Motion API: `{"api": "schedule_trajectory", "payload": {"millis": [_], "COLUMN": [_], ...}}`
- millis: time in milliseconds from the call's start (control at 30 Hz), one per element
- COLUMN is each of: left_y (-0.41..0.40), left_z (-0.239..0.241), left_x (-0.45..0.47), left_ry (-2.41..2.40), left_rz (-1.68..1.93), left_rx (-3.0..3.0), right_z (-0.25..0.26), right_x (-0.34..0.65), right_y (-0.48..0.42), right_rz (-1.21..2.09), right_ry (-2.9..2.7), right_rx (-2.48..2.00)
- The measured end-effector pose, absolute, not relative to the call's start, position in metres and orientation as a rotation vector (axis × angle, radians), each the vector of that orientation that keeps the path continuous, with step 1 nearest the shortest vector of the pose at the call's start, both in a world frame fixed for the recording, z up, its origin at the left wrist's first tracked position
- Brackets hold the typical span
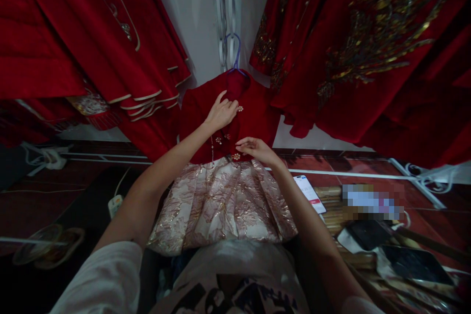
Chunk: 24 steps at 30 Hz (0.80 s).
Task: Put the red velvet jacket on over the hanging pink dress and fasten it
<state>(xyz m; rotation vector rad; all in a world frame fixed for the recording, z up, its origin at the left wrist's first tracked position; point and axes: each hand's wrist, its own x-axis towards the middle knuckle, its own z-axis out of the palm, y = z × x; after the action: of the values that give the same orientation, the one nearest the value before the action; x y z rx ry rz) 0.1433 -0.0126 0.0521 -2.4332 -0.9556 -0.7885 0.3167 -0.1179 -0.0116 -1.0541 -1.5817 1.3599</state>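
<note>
A small red jacket [259, 117] with flower-shaped beaded buttons hangs in front of me on a blue hanger [237, 54]. Below its hem spreads a pink and gold brocade skirt [224, 206] with pleats. My left hand [222, 113] is at the jacket's upper front, just under the collar, its fingers bent on the fabric beside the top button [240, 108]. Lower down, my right hand [257, 149] reaches in from the right with its fingers extended, close above the bottom button [235, 156]. A thin beaded chain [212, 147] dangles left of the middle buttons.
Red embroidered garments [147, 59] hang on the left, and more with gold embroidery [379, 34] on the right. A lit phone [309, 194] and a dark device [415, 265] lie on a bamboo surface [331, 225]. At left are a power strip [115, 205] and a plastic food container [40, 243].
</note>
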Motion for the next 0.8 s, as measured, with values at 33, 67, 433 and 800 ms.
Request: {"api": "schedule_trajectory", "payload": {"millis": [33, 67, 433, 800], "left_y": [-0.013, -0.015, -0.022, 0.021], "left_z": [0.052, 0.052, 0.073, 0.100], "left_x": [0.142, 0.141, 0.088, 0.009], "left_ry": [-1.012, -1.081, -1.730, -2.073], "left_rz": [-0.851, -0.915, -1.027, -1.143], "left_rx": [-2.404, -2.366, -1.959, -1.795], "right_z": [-0.007, -0.002, 0.046, 0.067], "right_x": [0.314, 0.310, 0.271, 0.370], "right_y": [-0.111, -0.103, -0.010, 0.011], "right_rz": [1.296, 1.224, 0.684, -0.131], "right_ry": [-1.525, -1.457, -1.425, -1.509], "right_rx": [-1.053, -1.053, -1.480, -1.789]}}
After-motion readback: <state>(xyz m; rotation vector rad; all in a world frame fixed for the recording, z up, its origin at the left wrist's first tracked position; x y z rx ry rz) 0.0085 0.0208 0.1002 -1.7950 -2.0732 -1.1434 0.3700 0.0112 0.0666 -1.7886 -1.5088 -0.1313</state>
